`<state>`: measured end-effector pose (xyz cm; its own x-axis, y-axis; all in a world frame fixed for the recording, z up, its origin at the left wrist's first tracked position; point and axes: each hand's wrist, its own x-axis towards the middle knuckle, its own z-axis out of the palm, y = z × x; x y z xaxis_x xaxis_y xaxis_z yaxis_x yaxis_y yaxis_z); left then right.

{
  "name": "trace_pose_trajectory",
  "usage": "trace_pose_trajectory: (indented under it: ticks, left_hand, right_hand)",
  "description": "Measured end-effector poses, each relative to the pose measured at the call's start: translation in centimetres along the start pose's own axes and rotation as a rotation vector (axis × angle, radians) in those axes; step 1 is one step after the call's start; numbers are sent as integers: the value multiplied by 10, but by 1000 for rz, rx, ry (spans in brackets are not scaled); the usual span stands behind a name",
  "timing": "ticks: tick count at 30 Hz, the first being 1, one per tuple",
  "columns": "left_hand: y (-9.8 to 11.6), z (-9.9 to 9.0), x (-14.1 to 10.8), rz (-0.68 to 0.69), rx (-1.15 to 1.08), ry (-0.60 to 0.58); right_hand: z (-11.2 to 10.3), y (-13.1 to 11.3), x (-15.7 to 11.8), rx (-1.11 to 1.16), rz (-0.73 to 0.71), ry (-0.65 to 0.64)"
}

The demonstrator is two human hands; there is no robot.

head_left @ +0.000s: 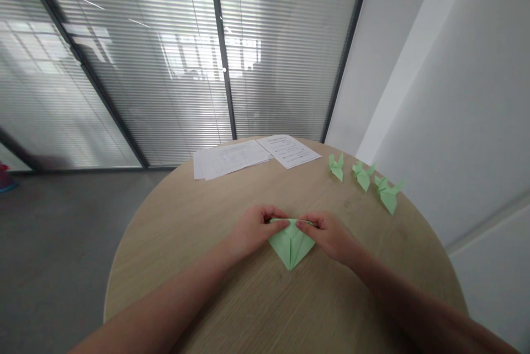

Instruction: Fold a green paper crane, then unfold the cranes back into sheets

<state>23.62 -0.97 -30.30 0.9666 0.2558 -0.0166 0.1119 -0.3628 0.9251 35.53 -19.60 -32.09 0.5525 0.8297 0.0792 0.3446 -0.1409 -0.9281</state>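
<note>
The left grip (254, 227) and right grip (331, 235) are each closed, thumb to fingers, on the upper corners of a pale green folded paper (291, 246). It spans between both grips over the worktop (174, 232), straight-edged at top, creased down the middle, narrowing toward the wearer to a point.

Over the table (178, 232), the paper (290, 246) sits between the fingers (277, 226), reaching nearer than they do, while beyond them on the tabletop are sheets (236, 159), mostly leftward, and figures (363, 179), rightward, with blinds (178, 105) farther beyond and the wall (464, 122) farther right.
</note>
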Motion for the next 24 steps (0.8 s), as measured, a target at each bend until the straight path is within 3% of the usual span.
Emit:
trace_pose_trajectory:
  ticks: [4, 17, 20, 24]
  left_hand:
    - [-2, -2, 0, -31, 70, 17]
    - [-9, -1, 5, -122, -106, -28]
    - [-6, -2, 4, -91, -84, 1]
    - [-6, -4, 6, -85, -118, 63]
  right_hand:
    - [2, -2, -1, 30, 6, -28]
    - [-7, -1, 1, -29, -26, 10]
    - [-5, 0, 2, 58, 7, 15]
    - [-2, 4, 4, 303, 157, 15]
